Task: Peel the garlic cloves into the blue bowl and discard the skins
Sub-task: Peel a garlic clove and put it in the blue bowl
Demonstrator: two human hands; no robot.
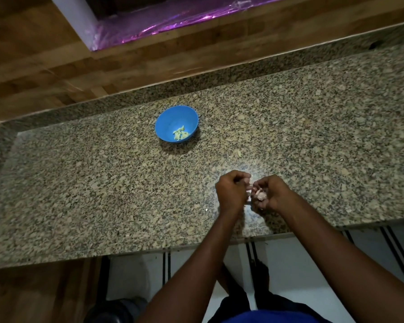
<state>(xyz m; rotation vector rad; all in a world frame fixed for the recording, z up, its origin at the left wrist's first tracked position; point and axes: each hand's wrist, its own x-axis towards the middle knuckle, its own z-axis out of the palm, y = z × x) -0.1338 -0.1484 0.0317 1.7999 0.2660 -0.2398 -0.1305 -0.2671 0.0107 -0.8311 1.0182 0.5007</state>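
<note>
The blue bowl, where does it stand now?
In the head view, the blue bowl stands on the granite counter, beyond and left of both hands.

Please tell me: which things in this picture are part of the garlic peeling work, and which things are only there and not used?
Part of the job:
- left hand and right hand, both working on the garlic
- bowl with peeled cloves
- counter

Only there:
- purple film
- wooden wall
- small scrap on the counter, perhaps a skin

Only the blue bowl [176, 124] (far-left of hands) interrupts bare granite counter [79, 183].
</note>
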